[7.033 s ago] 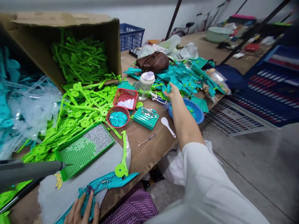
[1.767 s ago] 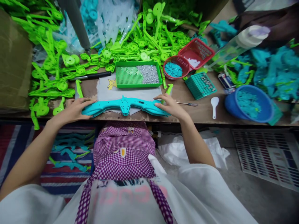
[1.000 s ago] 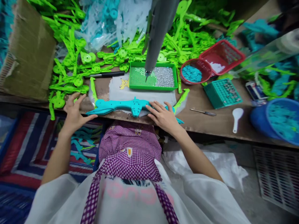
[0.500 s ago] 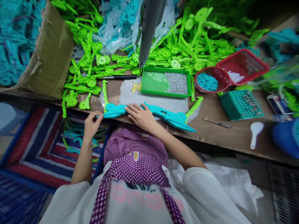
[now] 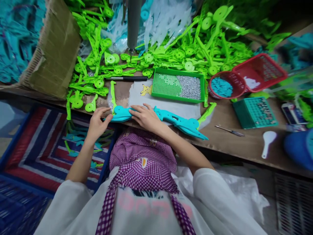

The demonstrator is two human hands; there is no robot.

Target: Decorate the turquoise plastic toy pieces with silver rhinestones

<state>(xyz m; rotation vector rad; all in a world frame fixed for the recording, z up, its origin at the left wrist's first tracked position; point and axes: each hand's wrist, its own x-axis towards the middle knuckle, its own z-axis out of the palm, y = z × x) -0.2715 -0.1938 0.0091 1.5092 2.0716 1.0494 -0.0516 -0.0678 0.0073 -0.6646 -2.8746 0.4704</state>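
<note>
A long teal plastic bow-shaped toy part (image 5: 176,120) lies along the front edge of the wooden table (image 5: 220,137). My right hand (image 5: 146,117) presses flat on its middle-left section. My left hand (image 5: 97,121) pinches its left tip at the table edge. A grey hanging screwdriver tool (image 5: 133,26) dangles above the green parts pile. A green tray (image 5: 178,85) with small silver screws sits just behind the toy part, on a grey mat.
Piles of lime-green plastic parts (image 5: 171,49) cover the back of the table. A cardboard box (image 5: 52,55) stands at left. Red baskets (image 5: 244,81), a teal grid box (image 5: 254,112), a small screwdriver (image 5: 228,130), a white spoon (image 5: 267,140) and a blue bowl (image 5: 299,148) lie right. A striped bag (image 5: 41,143) holds teal parts below left.
Both hands slid left along the teal part; my left hand now pinches its left tip and my right hand presses near the middle-left. The hanging tool swung left.
</note>
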